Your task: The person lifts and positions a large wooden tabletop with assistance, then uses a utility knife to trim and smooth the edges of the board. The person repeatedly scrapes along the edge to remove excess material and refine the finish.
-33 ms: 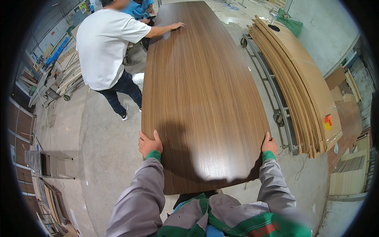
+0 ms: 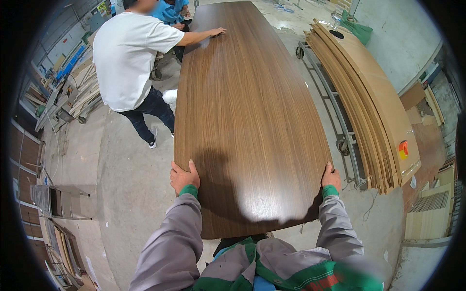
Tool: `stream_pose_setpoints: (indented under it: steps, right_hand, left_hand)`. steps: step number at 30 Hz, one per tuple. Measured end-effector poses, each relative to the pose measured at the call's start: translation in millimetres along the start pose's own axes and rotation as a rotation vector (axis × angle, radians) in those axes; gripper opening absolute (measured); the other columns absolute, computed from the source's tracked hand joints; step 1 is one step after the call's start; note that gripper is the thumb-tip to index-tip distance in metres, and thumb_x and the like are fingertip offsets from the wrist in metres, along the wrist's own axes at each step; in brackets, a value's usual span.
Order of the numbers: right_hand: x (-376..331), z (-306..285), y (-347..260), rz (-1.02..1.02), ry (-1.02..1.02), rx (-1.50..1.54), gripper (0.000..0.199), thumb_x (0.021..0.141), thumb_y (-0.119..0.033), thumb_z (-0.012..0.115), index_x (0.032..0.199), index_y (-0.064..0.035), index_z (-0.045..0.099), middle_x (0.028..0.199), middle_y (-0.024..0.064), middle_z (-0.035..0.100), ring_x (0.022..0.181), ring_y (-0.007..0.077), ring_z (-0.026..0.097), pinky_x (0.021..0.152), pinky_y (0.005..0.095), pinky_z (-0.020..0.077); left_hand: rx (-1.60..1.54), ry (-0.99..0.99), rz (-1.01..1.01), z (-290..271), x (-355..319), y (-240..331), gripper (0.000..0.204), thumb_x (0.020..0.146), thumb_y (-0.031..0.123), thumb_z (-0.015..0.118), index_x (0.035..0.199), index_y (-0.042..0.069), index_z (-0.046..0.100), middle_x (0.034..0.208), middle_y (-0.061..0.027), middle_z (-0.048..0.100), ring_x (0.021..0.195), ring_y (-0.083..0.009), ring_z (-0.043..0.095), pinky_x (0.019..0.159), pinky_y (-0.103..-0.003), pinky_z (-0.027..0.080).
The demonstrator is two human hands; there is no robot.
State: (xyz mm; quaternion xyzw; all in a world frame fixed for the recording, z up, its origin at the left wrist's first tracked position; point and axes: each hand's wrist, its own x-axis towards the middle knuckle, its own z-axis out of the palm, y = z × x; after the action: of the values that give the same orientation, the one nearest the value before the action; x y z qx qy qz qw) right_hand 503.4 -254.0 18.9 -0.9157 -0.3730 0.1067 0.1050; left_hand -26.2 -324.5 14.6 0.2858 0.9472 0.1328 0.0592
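Note:
A long brown wood-grain board (image 2: 252, 121) stretches away from just in front of my body. My left hand (image 2: 185, 177) grips its left edge near the close end, thumb on the top face and fingers around the side. On the opposite edge, my right hand (image 2: 331, 176) holds the board the same way, its fingers partly hidden by the edge. At the far left side, a co-worker in a white T-shirt (image 2: 133, 63) rests one hand (image 2: 217, 32) on the top surface. The board's underside is out of sight.
Right of the board, a wheeled metal cart (image 2: 335, 104) carries stacked brown panels (image 2: 378, 116). Another person in blue (image 2: 170, 12) is behind the co-worker. Timber strips (image 2: 87, 87) lie at the left, and a dark-seated metal frame (image 2: 56, 201) stands lower left.

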Motion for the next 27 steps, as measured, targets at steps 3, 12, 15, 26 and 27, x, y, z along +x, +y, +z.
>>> stream_pose_setpoints:
  steps: [3, 12, 15, 26, 27]
  right_hand:
    - [5.3, -0.7, -8.4, 0.006, -0.009, 0.006, 0.087, 0.100, -0.074, 0.037, 0.136, 0.0016, 0.062, 0.130, 0.0275, 0.068, 0.124, 0.0425, 0.064, 0.105, 0.0502, 0.0493]
    - [5.4, 0.6, -9.5, 0.004, 0.005, 0.003, 0.088, 0.100, -0.074, 0.037, 0.137, 0.0012, 0.062, 0.131, 0.0272, 0.068, 0.124, 0.0421, 0.064, 0.105, 0.0501, 0.0496]
    - [5.8, 0.1, -9.8, 0.006, -0.003, 0.003, 0.088, 0.100, -0.074, 0.037, 0.137, 0.0012, 0.062, 0.130, 0.0273, 0.068, 0.123, 0.0422, 0.064, 0.104, 0.0503, 0.0498]
    - [6.7, 0.4, -10.3, -0.001, 0.001, 0.007, 0.087, 0.100, -0.074, 0.037, 0.134, 0.0015, 0.064, 0.128, 0.0278, 0.069, 0.121, 0.0429, 0.065, 0.103, 0.0511, 0.0499]
    - [7.0, 0.6, -10.3, 0.000, 0.001, 0.005, 0.087, 0.100, -0.074, 0.037, 0.134, 0.0016, 0.064, 0.128, 0.0278, 0.069, 0.121, 0.0429, 0.065, 0.103, 0.0511, 0.0499]
  left_hand:
    - [-0.032, 0.035, 0.035, -0.3, 8.1, 7.8, 0.088, 0.097, 0.062, 0.054, 0.158, 0.002, 0.031, 0.142, -0.0252, 0.054, 0.130, -0.0422, 0.054, 0.108, -0.055, 0.042]
    - [-0.037, 0.025, 0.036, 0.1, 9.0, 7.9, 0.089, 0.097, 0.062, 0.054, 0.158, 0.002, 0.030, 0.143, -0.0255, 0.053, 0.131, -0.0422, 0.053, 0.109, -0.054, 0.041]
    - [-0.035, 0.023, 0.032, 0.0, 9.3, 8.6, 0.089, 0.097, 0.062, 0.054, 0.158, 0.002, 0.031, 0.143, -0.0257, 0.053, 0.131, -0.0425, 0.053, 0.109, -0.055, 0.041]
    - [-0.042, 0.032, 0.039, -0.6, 10.3, 9.7, 0.088, 0.097, 0.063, 0.054, 0.157, 0.002, 0.032, 0.140, -0.0260, 0.055, 0.127, -0.0433, 0.055, 0.107, -0.055, 0.042]
    - [-0.032, 0.043, 0.042, -0.7, 10.2, 9.8, 0.088, 0.097, 0.063, 0.054, 0.156, 0.002, 0.033, 0.139, -0.0260, 0.055, 0.127, -0.0434, 0.055, 0.106, -0.055, 0.043]
